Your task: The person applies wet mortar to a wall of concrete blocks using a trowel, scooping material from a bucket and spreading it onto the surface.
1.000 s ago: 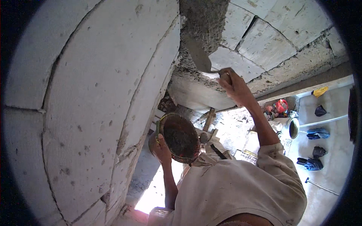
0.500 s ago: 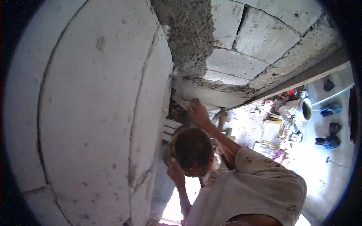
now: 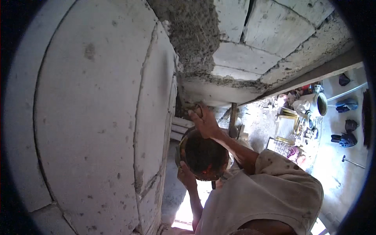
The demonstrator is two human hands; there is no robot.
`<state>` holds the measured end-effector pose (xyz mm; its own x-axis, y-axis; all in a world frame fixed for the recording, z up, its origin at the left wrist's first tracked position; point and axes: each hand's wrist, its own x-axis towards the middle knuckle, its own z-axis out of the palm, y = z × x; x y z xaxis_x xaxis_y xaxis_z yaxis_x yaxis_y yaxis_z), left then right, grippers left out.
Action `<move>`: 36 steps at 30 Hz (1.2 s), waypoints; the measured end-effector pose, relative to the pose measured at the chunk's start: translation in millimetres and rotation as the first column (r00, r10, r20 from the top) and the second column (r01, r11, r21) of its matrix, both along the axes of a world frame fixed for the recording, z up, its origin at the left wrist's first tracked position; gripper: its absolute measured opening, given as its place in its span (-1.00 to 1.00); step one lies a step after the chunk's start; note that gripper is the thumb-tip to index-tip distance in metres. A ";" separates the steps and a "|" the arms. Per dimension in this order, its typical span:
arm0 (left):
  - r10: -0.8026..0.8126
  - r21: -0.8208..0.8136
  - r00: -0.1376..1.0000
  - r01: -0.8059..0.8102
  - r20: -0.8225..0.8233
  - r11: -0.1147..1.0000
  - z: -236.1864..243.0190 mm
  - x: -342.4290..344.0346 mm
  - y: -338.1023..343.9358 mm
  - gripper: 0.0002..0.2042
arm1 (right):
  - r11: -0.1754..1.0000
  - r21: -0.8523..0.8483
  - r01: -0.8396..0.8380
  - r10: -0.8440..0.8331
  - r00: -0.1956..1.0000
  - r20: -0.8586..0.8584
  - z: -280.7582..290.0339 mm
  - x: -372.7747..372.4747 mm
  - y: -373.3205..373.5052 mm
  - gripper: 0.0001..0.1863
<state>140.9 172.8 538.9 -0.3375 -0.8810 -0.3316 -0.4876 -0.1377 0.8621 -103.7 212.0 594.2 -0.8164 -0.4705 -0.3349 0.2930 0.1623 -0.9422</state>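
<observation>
While gripped by the left hand (image 3: pixel 187 176), dark mortar-stained pan (image 3: pixel 203 154), right hand (image 3: pixel 203 121) closed on trowel (image 3: pixel 197 107) above.

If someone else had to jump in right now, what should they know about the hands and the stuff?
Left hand: grips the lower rim of the round pan, holding it up.
Right hand: at the pan's top edge, closed on a small tool that is mostly hidden.
Wall: a rough grey mortar patch covers the corner of the block wall.
Done: that patch is on.
Left: the blocks beside it are bare, joints showing.
</observation>
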 end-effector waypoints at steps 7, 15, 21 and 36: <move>-0.110 -0.102 0.988 0.121 0.106 0.987 10.2 -30.3 -8.4 -0.51 | 0.999 -0.042 -0.010 -0.002 0.958 -0.287 -4.2 -16.6 9.9 -0.57; -0.105 -0.160 0.993 0.113 0.054 0.981 25.0 -50.0 -18.5 -0.48 | 0.926 0.196 -0.323 0.289 0.940 0.180 -7.4 41.8 179.4 -0.48; -0.221 -0.116 0.968 0.235 0.120 0.965 51.1 -80.3 -8.4 -0.49 | 0.355 0.875 -0.329 0.846 0.510 -0.152 -3.0 41.6 202.6 -0.50; -0.397 -0.220 0.915 0.375 -0.069 0.901 114.3 -128.3 14.9 -0.55 | 0.390 0.773 -0.500 0.811 0.584 -0.031 -49.8 14.7 197.9 -0.59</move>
<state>12.6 187.8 653.3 -0.6883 -0.7176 -0.1060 -0.3693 0.2209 0.9027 -89.0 409.9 544.4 -0.4555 -0.6994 -0.5508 -0.5123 0.7119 -0.4803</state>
